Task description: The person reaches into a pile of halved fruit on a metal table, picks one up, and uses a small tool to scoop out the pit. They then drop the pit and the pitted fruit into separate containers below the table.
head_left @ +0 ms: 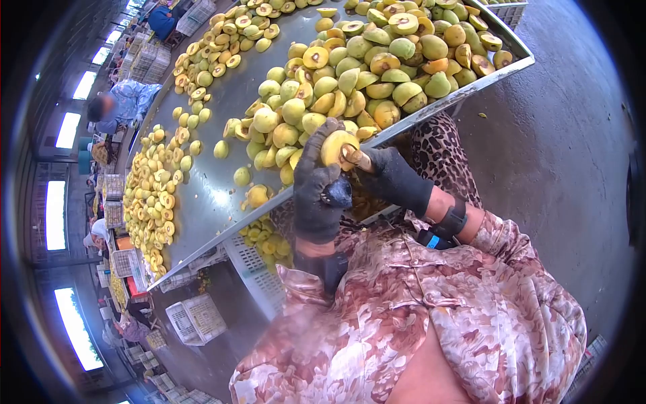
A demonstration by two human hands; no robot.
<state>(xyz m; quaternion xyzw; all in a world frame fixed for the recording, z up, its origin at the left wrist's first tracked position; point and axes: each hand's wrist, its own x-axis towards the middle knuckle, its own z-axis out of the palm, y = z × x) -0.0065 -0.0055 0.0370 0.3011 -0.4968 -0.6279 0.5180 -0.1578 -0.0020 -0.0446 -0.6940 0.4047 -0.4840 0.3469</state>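
Note:
My left hand point(316, 185), in a dark glove, is closed around a halved yellow fruit point(334, 149), its cut face showing. In a dark glove too, my right hand point(398, 180) grips a tool with a light wooden handle point(361, 160). The tool's tip meets the middle of the fruit half, at the pit; its exact shape is hidden. Both hands are over the near edge of a metal table point(222, 182). Just beyond them lies a large heap of green-yellow fruit halves point(323, 94).
More fruit halves point(149, 195) lie along the table's far side. Below its near edge stands a perforated white crate point(252, 269) with fruit. An empty white crate point(196, 319) is on the floor. A co-worker point(128, 104) in blue is across the table.

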